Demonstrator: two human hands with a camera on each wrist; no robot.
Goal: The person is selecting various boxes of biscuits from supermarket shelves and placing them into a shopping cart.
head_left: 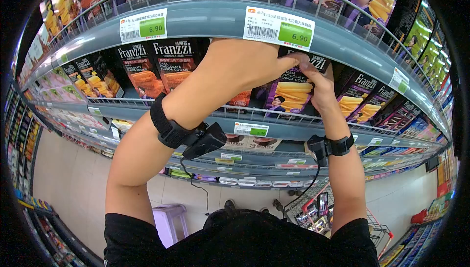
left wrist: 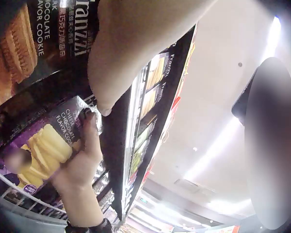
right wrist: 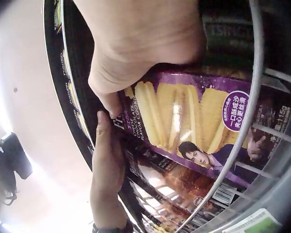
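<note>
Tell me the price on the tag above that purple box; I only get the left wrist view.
Observer: The price tag on the shelf edge just above the purple box reads 6.90.
Operator: Say where the left hand sits; here it is too close to read.
Observer: The left hand is at the box's top end, right beside the right hand.
Operator: Report what is on the floor below.
Observer: A lilac stool stands on the tiles under the left arm.
</note>
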